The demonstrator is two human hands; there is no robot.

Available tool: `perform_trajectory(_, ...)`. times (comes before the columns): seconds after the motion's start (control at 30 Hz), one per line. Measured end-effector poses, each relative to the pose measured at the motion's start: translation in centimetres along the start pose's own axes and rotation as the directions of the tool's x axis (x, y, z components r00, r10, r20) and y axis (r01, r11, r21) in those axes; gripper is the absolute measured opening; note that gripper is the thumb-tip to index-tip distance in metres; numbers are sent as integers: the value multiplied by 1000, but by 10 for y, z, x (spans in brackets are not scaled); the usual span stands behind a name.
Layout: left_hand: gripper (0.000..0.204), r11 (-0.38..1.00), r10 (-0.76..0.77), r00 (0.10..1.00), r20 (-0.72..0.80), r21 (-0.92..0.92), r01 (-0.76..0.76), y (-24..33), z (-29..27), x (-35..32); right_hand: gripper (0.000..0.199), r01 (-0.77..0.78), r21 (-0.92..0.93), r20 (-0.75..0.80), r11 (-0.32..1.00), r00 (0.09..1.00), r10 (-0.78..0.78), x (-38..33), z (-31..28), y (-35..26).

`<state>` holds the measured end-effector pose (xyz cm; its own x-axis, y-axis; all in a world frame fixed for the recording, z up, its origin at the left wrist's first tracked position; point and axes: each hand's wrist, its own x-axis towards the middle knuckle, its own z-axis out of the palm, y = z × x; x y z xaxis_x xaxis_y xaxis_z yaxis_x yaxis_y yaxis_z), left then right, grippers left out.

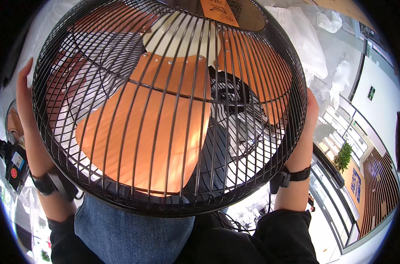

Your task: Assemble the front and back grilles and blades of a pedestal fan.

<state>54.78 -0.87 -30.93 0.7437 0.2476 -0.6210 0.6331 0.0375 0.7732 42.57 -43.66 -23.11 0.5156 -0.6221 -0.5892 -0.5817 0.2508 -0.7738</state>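
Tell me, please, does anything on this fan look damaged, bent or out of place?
Nothing stands out. The fan has an evenly spaced black grille and whole orange blades. The left hand and right hand hold its rim on opposite sides.

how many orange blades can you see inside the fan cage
3: one large blade at centre-lower left, one at upper right, and one at left, mostly hidden behind the black wire cage. Each hand, left and right, holds the rim.
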Motion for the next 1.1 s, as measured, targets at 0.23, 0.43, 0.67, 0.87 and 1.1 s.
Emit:
perform_trajectory(0.23,46,957,-40,972,232,-269,103,-14,-3,44,41,-47,-100,-112,994,993,36,-6,24,-10)
perform_trajectory(0.43,47,756,69,712,699,-502,420,-18,0,33,42,-83,-43,-48,996,996,81,2,4,-10)
perform_trajectory(0.67,46,881,-114,899,423,-376,288,-2,15,-3,33,-78,190,-16,979,996,82,-5,14,-4)
perform_trajectory(0.87,54,750,-295,693,658,-290,595,9,3,24,46,-302,-48,178,952,935,306,17,3,-27)
perform_trajectory(1.1,44,896,-271,845,461,-199,396,27,28,4,42,-303,105,282,947,923,264,20,30,-30)
